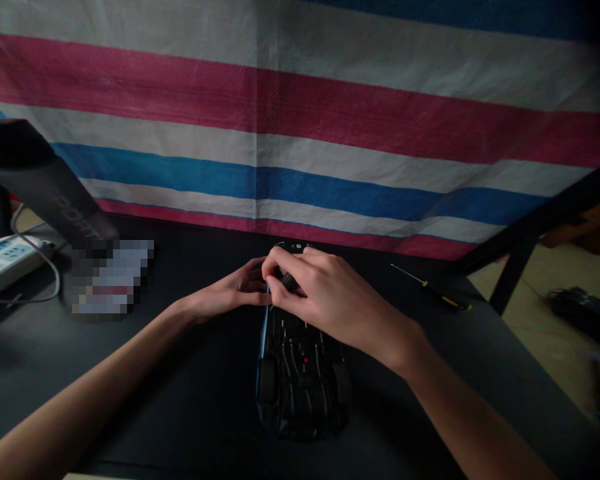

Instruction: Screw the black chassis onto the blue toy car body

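A toy car (305, 380) lies upside down on the dark table, its black underside up and a strip of blue body along its left edge. My left hand (235, 287) grips the car's far left side, fingers curled behind and thumb along the near side. Over the far end bends my right hand (320, 283), thumb and forefinger closed around a small black wheel (289, 282). Whether that wheel is still joined to the car is hidden by the fingers. Two wheels at the near end are visible, and a small red spot marks the middle of the underside.
To the right on the table (205, 400) lies a screwdriver (445, 296) with a black and yellow handle. A grey bottle (67, 193), a blurred-out flat item (117, 277) and a white power strip (10, 260) with a cable are at left. A striped sheet (300, 147) hangs behind.
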Motion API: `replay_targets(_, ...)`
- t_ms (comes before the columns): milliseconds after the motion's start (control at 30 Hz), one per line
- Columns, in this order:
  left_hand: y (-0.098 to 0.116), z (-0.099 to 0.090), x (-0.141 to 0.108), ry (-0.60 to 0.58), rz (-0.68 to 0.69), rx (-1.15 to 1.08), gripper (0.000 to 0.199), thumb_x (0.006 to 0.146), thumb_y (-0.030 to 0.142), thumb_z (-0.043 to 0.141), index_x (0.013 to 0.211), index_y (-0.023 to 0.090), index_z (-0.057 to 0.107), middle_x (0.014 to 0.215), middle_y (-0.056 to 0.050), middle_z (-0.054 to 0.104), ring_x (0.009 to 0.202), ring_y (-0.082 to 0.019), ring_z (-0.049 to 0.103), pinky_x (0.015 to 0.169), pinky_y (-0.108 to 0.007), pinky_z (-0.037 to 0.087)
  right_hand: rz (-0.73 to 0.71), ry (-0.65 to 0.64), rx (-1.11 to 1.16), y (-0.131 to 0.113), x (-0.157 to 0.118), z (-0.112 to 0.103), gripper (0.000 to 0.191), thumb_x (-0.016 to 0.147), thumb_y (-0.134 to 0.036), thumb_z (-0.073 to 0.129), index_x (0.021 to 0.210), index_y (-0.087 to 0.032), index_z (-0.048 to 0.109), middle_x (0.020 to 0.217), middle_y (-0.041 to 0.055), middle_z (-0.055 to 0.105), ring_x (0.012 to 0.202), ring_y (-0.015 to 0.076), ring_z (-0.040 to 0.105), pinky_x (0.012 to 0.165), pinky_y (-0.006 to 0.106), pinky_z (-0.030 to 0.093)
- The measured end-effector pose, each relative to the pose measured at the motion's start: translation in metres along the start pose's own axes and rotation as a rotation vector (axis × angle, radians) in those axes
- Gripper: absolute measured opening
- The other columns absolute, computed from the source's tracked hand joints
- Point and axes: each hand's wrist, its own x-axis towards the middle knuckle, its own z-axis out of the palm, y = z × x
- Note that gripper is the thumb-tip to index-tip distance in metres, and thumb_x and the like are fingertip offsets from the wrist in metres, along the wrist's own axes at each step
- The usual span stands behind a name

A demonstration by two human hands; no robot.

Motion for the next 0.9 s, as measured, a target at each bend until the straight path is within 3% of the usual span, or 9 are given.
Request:
replay_targets(100,0.0005,0.0001,0.0006,-0.015,0.0,-0.014,0.051,0.085,0.03,0.078,0.128,0.016,0.055,0.119,-0.012,0.07,0.128,-0.033,0.059,0.111,-0.051,0.043,-0.039,0.021,0.026,0.0024,0.0002,-0.0019,0.016,0.095,-0.016,0.056,0.111,-0.019,0.059,0.101,0.0034,0.07,0.092,0.0177,0.062,0.091,0.033,0.044)
replay_targets(233,0.0012,0.0001,0.0006,-0.006,-0.01,-0.007,0.059,0.084,0.029,0.078,0.134,0.019,0.05,0.127,-0.012,0.066,0.131,-0.033,0.056,0.111,-0.051,0.042,0.008,-0.005,-0.004,0.0024,0.0008,-0.0024,0.013,0.103,-0.027,0.05,0.105,-0.02,0.061,0.088,0.0015,0.069,0.081,0.0172,0.062,0.081,0.033,0.045)
replay_targets(400,0.0004,0.0,-0.0007,0.018,-0.013,0.033,0.059,0.084,0.035,0.078,0.132,0.018,0.049,0.13,-0.012,0.063,0.132,-0.034,0.055,0.112,-0.053,0.041,-0.063,-0.003,0.045,-0.0005,0.0003,-0.0029,0.015,0.097,-0.017,0.056,0.111,-0.019,0.06,0.105,0.0042,0.071,0.095,0.0182,0.063,0.094,0.034,0.045)
replay_targets(533,0.0001,-0.0004,-0.0008,0.024,0.003,0.039,0.063,0.084,0.034,0.078,0.138,0.021,0.047,0.133,-0.01,0.061,0.133,-0.033,0.053,0.111,-0.048,0.043,-0.046,-0.023,0.079,-0.0007,-0.0007,-0.0031,0.011,0.103,-0.025,0.051,0.108,-0.022,0.06,0.095,0.0012,0.07,0.087,0.0168,0.064,0.085,0.032,0.046)
replay_targets(667,0.0028,0.0006,-0.0004,0.02,0.008,0.018,0.059,0.081,0.031,0.08,0.132,0.02,0.052,0.124,-0.009,0.066,0.126,-0.033,0.058,0.105,-0.044,0.047,-0.066,-0.004,0.056,-0.0001,-0.0002,-0.0026,0.012,0.096,-0.017,0.057,0.108,-0.02,0.06,0.103,0.0036,0.07,0.096,0.0185,0.064,0.092,0.034,0.045)
replay_targets(800,0.005,0.0021,-0.0005,0.018,0.007,0.005,0.046,0.081,0.032,0.08,0.119,0.021,0.057,0.112,-0.005,0.068,0.12,-0.031,0.062,0.102,-0.043,0.048,-0.009,-0.012,0.032,0.0001,-0.0004,-0.0018,0.011,0.104,-0.027,0.052,0.106,-0.02,0.061,0.094,0.0031,0.07,0.088,0.0185,0.064,0.086,0.034,0.047)
replay_targets(900,0.0031,0.0015,0.0003,0.008,0.011,0.011,0.042,0.082,0.032,0.079,0.115,0.019,0.057,0.107,-0.006,0.069,0.118,-0.03,0.062,0.101,-0.043,0.048,-0.033,-0.018,0.07,0.0007,-0.0008,-0.0023,0.012,0.1,-0.018,0.054,0.112,-0.019,0.059,0.104,0.0054,0.069,0.098,0.0189,0.063,0.092,0.034,0.047)
